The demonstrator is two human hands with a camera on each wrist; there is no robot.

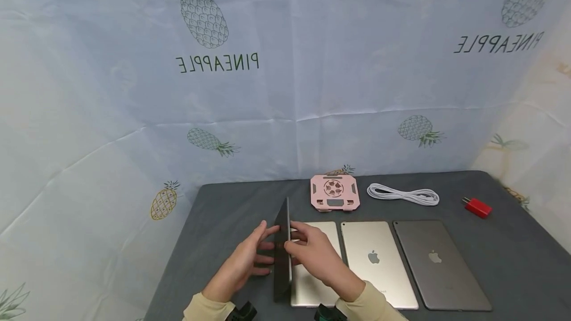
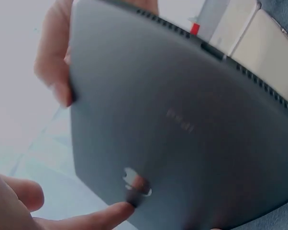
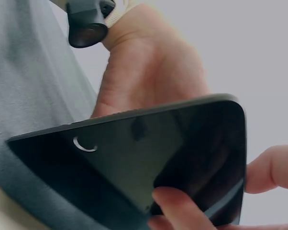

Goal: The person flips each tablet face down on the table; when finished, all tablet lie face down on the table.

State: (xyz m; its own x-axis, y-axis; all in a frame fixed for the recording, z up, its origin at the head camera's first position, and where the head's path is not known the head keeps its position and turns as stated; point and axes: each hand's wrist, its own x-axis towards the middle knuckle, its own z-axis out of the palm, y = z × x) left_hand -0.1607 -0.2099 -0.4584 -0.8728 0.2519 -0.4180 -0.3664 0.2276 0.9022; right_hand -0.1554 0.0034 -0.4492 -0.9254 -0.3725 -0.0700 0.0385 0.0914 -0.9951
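Note:
A dark grey tablet (image 1: 282, 256) stands on its edge between my hands, its back with the logo and lettering facing left. My right hand (image 1: 314, 254) grips it from the screen side; in the right wrist view its thumb (image 3: 180, 206) lies over the black screen, while another finger is at the edge. On the other side, my left hand (image 1: 243, 264) has its fingers spread toward the back. In the left wrist view one left fingertip (image 2: 122, 210) touches the back near the logo. A silver tablet (image 1: 312, 289) lies face down below my right hand.
Another silver tablet (image 1: 374, 271) and a grey one (image 1: 441, 266) lie face down to the right. Behind them are a pink stand (image 1: 334, 193), a coiled white cable (image 1: 403, 194) and a red plug adapter (image 1: 478, 207). A pineapple-print curtain (image 1: 294, 88) hangs behind the grey tabletop (image 1: 223, 212).

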